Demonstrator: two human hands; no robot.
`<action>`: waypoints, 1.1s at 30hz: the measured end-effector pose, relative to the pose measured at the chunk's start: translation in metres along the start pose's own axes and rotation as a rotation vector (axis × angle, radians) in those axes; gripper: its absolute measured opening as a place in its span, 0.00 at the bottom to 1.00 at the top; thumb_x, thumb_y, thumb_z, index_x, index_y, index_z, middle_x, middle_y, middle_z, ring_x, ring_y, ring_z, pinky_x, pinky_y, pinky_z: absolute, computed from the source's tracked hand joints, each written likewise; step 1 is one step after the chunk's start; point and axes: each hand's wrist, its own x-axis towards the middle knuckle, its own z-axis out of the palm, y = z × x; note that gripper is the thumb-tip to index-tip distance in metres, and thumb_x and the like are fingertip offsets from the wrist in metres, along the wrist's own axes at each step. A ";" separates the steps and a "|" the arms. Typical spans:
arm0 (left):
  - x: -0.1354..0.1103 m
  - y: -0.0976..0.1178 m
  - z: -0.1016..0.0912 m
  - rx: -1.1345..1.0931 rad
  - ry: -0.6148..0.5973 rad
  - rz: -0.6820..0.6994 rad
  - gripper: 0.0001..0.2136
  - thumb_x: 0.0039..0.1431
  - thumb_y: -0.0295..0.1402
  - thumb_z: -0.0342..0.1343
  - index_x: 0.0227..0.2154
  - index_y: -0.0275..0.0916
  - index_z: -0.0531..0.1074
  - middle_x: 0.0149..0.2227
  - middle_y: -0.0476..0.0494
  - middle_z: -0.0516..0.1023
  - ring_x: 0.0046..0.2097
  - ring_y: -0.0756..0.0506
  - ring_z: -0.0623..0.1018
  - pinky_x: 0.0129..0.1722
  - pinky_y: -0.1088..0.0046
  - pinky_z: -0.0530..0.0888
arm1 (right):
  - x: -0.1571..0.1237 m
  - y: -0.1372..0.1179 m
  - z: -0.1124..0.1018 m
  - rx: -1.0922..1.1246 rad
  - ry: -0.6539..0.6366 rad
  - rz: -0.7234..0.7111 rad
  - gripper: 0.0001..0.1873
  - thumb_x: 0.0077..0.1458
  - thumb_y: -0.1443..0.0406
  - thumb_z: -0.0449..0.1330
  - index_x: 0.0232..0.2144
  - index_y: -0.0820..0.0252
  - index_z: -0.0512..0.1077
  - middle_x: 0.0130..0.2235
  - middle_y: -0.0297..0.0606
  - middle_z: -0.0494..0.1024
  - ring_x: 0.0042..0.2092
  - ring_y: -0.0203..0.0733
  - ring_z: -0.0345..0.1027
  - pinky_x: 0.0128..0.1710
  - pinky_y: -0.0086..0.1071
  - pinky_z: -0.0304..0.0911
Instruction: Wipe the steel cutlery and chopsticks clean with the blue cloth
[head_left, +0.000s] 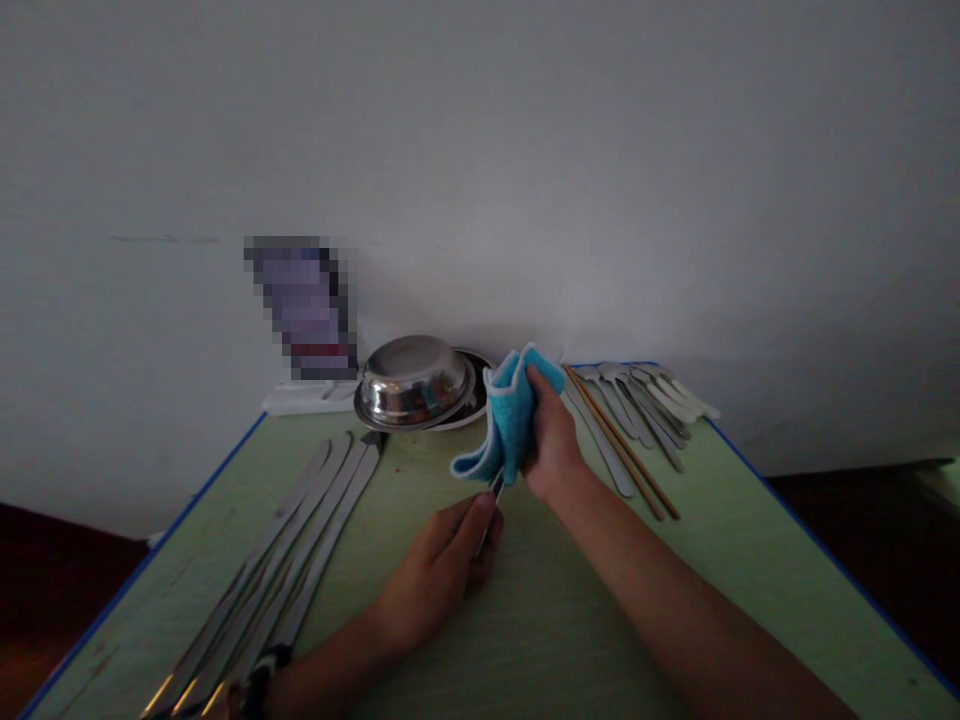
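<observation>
While the left hand [442, 570] is closed in a pinch on the near end of a thin metal utensil [493, 497], the right hand [551, 440] grips a blue cloth [506, 420] folded round its far end, mid-table. The long axis runs away from the person, slightly right, with the left hand nearer. Flat knives [300, 560] lie left, a steel bowl [412, 380] sits behind the cloth, and chopsticks [622, 445] and spoons [645, 400] lie right, all apart from the hands on the green table [540, 620].
</observation>
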 end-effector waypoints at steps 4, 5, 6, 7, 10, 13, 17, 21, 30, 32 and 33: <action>-0.002 0.003 -0.001 0.041 -0.035 -0.001 0.20 0.59 0.49 0.43 0.22 0.37 0.62 0.18 0.56 0.57 0.20 0.54 0.58 0.18 0.78 0.55 | 0.012 -0.023 -0.004 0.014 0.193 -0.100 0.12 0.51 0.57 0.58 0.31 0.59 0.73 0.27 0.30 0.78 0.29 0.35 0.71 0.32 0.29 0.68; -0.003 0.003 -0.001 0.054 -0.041 0.001 0.20 0.59 0.48 0.43 0.23 0.37 0.63 0.18 0.56 0.57 0.20 0.54 0.58 0.18 0.79 0.55 | 0.014 -0.030 -0.005 0.037 0.206 -0.138 0.11 0.52 0.58 0.57 0.32 0.58 0.73 0.29 0.30 0.79 0.30 0.35 0.71 0.34 0.29 0.68; -0.003 0.002 -0.002 0.068 -0.048 0.005 0.20 0.60 0.48 0.42 0.23 0.37 0.63 0.18 0.56 0.57 0.20 0.54 0.58 0.18 0.79 0.55 | 0.016 -0.037 -0.006 0.056 0.223 -0.167 0.11 0.53 0.58 0.56 0.32 0.58 0.73 0.30 0.30 0.79 0.32 0.34 0.71 0.35 0.30 0.68; -0.003 0.002 -0.002 0.081 -0.055 0.010 0.20 0.60 0.48 0.41 0.23 0.37 0.63 0.18 0.56 0.57 0.20 0.54 0.58 0.19 0.79 0.56 | 0.017 -0.044 -0.006 0.072 0.253 -0.187 0.11 0.54 0.57 0.55 0.32 0.58 0.73 0.31 0.30 0.79 0.33 0.34 0.71 0.36 0.30 0.68; -0.003 0.001 -0.003 0.118 -0.075 0.023 0.20 0.61 0.47 0.40 0.24 0.37 0.63 0.18 0.56 0.58 0.20 0.54 0.59 0.19 0.79 0.56 | 0.019 -0.054 -0.008 0.095 0.317 -0.212 0.14 0.55 0.56 0.53 0.31 0.58 0.72 0.31 0.31 0.78 0.34 0.35 0.71 0.35 0.30 0.68; -0.003 0.002 -0.003 0.132 -0.071 0.035 0.20 0.62 0.46 0.41 0.24 0.37 0.63 0.18 0.56 0.58 0.21 0.54 0.59 0.19 0.79 0.57 | 0.020 -0.046 -0.009 0.101 0.276 -0.227 0.12 0.55 0.57 0.54 0.32 0.58 0.72 0.31 0.30 0.78 0.34 0.34 0.71 0.34 0.30 0.68; -0.004 0.002 -0.002 0.117 -0.053 0.036 0.19 0.62 0.46 0.40 0.24 0.37 0.63 0.18 0.56 0.58 0.20 0.54 0.59 0.19 0.79 0.57 | 0.016 -0.020 -0.007 0.062 0.182 -0.238 0.14 0.53 0.55 0.55 0.31 0.59 0.72 0.29 0.31 0.78 0.32 0.34 0.71 0.33 0.29 0.67; -0.002 -0.001 -0.002 0.091 0.002 0.027 0.19 0.60 0.47 0.42 0.23 0.37 0.63 0.16 0.56 0.58 0.19 0.54 0.58 0.17 0.80 0.56 | 0.006 0.007 -0.005 -0.053 0.181 -0.185 0.16 0.50 0.52 0.57 0.27 0.60 0.71 0.22 0.29 0.74 0.25 0.34 0.67 0.29 0.28 0.64; 0.004 -0.001 0.000 0.013 0.105 -0.006 0.19 0.56 0.50 0.44 0.23 0.38 0.62 0.15 0.57 0.57 0.16 0.54 0.57 0.15 0.80 0.56 | -0.010 0.035 0.000 -0.284 0.163 -0.039 0.21 0.45 0.48 0.58 0.27 0.62 0.72 0.20 0.31 0.71 0.22 0.35 0.63 0.25 0.29 0.59; 0.002 0.001 0.001 0.027 0.094 0.012 0.19 0.57 0.50 0.43 0.24 0.38 0.63 0.16 0.56 0.58 0.17 0.54 0.57 0.16 0.80 0.56 | -0.007 0.028 0.000 -0.235 0.171 -0.049 0.20 0.45 0.50 0.59 0.27 0.62 0.72 0.20 0.31 0.72 0.23 0.35 0.64 0.25 0.29 0.60; 0.001 0.001 0.001 0.043 0.084 0.022 0.19 0.58 0.49 0.43 0.24 0.38 0.63 0.17 0.56 0.58 0.18 0.54 0.58 0.16 0.80 0.56 | -0.006 0.022 0.001 -0.198 0.175 -0.059 0.19 0.45 0.50 0.60 0.27 0.62 0.72 0.21 0.31 0.73 0.23 0.35 0.65 0.26 0.29 0.61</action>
